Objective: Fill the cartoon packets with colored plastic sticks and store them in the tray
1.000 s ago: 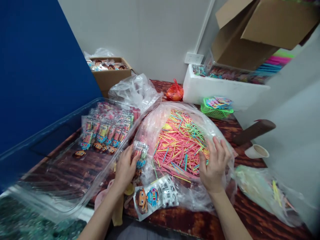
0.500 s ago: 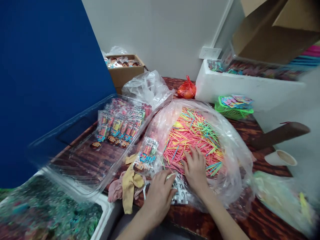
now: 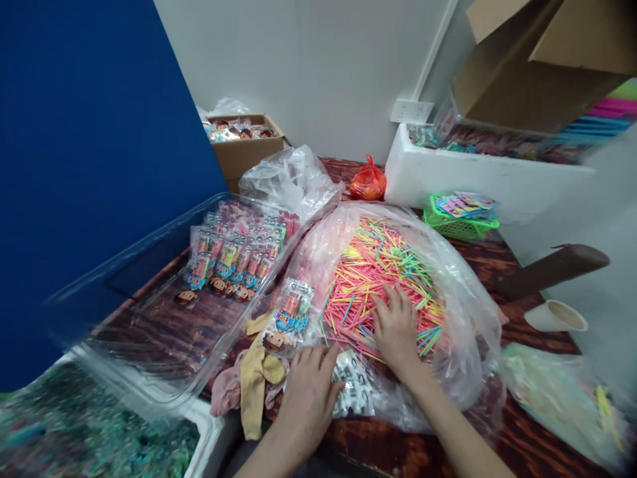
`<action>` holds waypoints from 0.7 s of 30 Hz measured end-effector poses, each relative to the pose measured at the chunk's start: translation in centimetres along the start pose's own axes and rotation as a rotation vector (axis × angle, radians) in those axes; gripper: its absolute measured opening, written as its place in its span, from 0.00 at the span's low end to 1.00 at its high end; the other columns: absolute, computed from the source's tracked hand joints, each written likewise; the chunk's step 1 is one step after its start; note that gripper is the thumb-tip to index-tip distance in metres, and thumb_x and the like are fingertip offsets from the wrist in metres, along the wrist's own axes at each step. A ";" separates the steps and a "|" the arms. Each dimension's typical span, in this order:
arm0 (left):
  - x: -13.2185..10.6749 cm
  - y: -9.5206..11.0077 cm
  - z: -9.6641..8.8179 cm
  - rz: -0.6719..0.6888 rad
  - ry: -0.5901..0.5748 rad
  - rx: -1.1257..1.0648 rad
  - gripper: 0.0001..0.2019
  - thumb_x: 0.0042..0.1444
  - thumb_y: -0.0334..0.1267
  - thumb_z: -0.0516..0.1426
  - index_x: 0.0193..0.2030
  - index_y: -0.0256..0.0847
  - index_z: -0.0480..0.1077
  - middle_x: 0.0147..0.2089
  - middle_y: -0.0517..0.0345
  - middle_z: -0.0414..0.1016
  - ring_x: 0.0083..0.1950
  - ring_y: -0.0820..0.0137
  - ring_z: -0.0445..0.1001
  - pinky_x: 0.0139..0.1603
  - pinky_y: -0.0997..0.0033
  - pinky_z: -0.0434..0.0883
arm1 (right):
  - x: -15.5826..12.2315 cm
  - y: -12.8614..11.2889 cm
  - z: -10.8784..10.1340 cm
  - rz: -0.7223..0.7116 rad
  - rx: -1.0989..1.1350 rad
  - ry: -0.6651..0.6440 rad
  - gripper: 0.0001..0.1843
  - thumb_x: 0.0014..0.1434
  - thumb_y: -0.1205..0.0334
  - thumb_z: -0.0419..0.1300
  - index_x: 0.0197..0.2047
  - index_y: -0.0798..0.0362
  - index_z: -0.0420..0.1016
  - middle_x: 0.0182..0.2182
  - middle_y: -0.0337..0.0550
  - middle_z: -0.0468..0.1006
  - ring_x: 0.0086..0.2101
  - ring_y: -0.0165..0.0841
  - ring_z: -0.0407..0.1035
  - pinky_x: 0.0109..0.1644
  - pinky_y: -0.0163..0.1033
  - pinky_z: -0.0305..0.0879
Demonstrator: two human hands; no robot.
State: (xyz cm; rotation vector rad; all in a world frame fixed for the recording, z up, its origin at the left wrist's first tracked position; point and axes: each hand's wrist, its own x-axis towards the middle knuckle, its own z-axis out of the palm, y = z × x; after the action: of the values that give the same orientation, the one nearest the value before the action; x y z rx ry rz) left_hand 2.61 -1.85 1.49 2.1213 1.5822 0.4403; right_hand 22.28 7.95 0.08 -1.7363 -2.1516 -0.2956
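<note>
My right hand (image 3: 398, 332) lies on a heap of thin coloured sticks (image 3: 363, 272), pink, yellow, green and blue. Its fingers are spread and reach into the near side of the pile. A large clear plastic bag (image 3: 470, 299), wide at the mouth, surrounds the sticks. Lower left, my left hand (image 3: 308, 385) rests palm down with its fingers stretched out, beside and partly over silvery printed packets (image 3: 354, 385). Just beyond it lies a clear printed pouch (image 3: 291, 315) with a cartoon head and sticks inside. What is under my left palm is hidden.
A clear plastic tray (image 3: 164, 352) on the left holds several filled pouches (image 3: 233, 259). Yellow and pink cloths (image 3: 256, 385) lie near the table edge. Behind are a carton (image 3: 243, 149), a red bag (image 3: 368, 180) and a green basket (image 3: 458, 222). A paper cup (image 3: 555, 317) stands right.
My right hand has shifted slightly right over the sticks. My left hand has drawn a little towards me, with its fingers straighter. The view has moved slightly.
</note>
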 end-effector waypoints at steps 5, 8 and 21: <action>-0.1 0.1 0.0 -0.013 0.002 -0.041 0.35 0.58 0.35 0.58 0.70 0.47 0.51 0.59 0.50 0.68 0.57 0.55 0.64 0.59 0.52 0.62 | 3.5 0.5 1.3 -0.247 -0.118 -0.093 0.22 0.62 0.72 0.52 0.59 0.55 0.69 0.64 0.57 0.63 0.65 0.52 0.49 0.64 0.59 0.48; -0.3 -0.3 -0.2 -0.026 0.033 -0.074 0.35 0.59 0.35 0.57 0.71 0.48 0.48 0.61 0.50 0.67 0.59 0.56 0.64 0.60 0.52 0.62 | 4.3 1.0 2.5 -0.362 -0.160 -0.114 0.17 0.62 0.72 0.51 0.53 0.59 0.72 0.59 0.60 0.69 0.64 0.51 0.52 0.65 0.57 0.47; -0.2 -2.2 0.1 0.033 0.230 -0.133 0.36 0.61 0.36 0.54 0.73 0.49 0.43 0.68 0.49 0.62 0.67 0.58 0.63 0.62 0.53 0.65 | 10.2 4.2 0.2 -0.076 0.515 -0.084 0.10 0.63 0.65 0.48 0.38 0.53 0.70 0.42 0.50 0.77 0.44 0.39 0.69 0.49 0.43 0.63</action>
State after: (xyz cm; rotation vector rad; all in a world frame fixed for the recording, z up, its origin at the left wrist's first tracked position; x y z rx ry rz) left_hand 0.80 -1.57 0.27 2.0573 1.5925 0.8024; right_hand 24.46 18.09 3.70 -1.3924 -2.1092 0.2974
